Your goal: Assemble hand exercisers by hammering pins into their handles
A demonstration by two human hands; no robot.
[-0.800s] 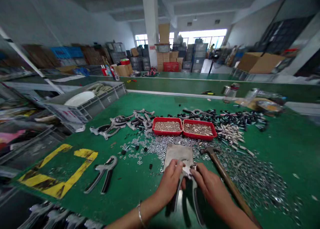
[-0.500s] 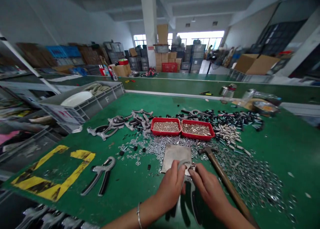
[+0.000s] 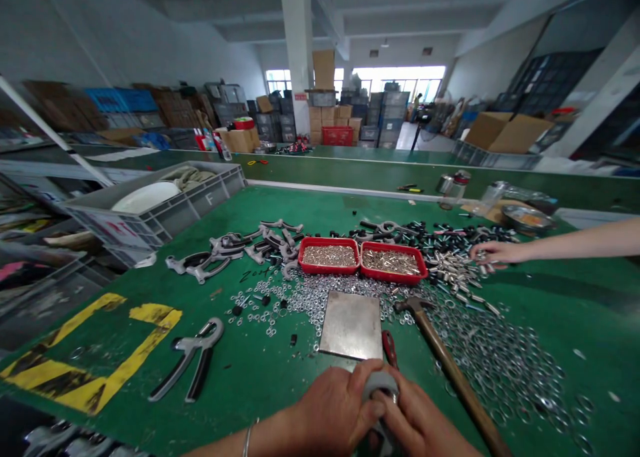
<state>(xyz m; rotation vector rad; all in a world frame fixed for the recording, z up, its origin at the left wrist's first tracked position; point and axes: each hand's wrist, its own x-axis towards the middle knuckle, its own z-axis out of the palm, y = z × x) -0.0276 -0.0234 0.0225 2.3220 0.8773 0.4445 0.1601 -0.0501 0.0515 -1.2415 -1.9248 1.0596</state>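
Low at the front, my left hand (image 3: 333,404) and my right hand (image 3: 420,414) are both closed around a grey hand grip strengthener (image 3: 381,381). Its rounded top shows between my fingers, while the handles are mostly hidden below. Just beyond lies a square metal plate (image 3: 351,325), with a red-handled tool (image 3: 389,349) at its right corner. A hammer (image 3: 440,350) with a wooden handle lies to the right of my hands. One finished-looking hand grip (image 3: 193,357) with black-and-grey handles rests on the green table at the left.
Two red trays (image 3: 329,269) of small metal parts stand mid-table. Nuts (image 3: 305,297), rings (image 3: 505,357) and metal pins (image 3: 455,270) lie spread about. More grip handles (image 3: 235,244) are piled left. From the right, another person's hand (image 3: 500,252) reaches to the pins. A grey crate (image 3: 200,204) stands left.
My hands have drawn nearer to me with the hand grip, off the metal plate, uncovering the red-handled tool. Another person's arm has come in from the right.
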